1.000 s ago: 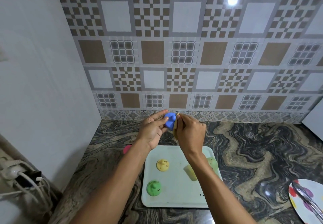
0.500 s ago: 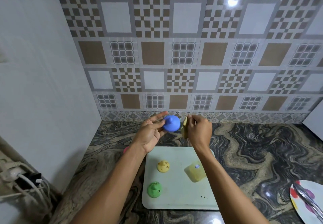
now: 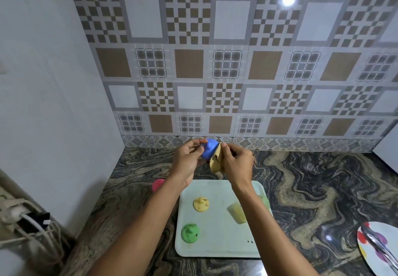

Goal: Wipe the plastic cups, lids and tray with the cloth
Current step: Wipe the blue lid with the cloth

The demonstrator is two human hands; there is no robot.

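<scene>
- Your cloth (image 3: 216, 162), just beside the blue lid (image 3: 208, 150) half a second ago, now touches it.
- Your left hand (image 3: 189, 160) pinches the lid; your right hand (image 3: 237, 163) grips the cloth.

Raised blue lid (image 3: 210, 150), tan cloth (image 3: 216, 163) against it, yellow lid (image 3: 201, 204), green lid (image 3: 190, 233) and yellow cup (image 3: 236, 212) on pale tray (image 3: 215, 247)

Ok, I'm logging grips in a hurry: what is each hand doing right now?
Left hand: holding the blue lid.
Right hand: holding the cloth.
</scene>
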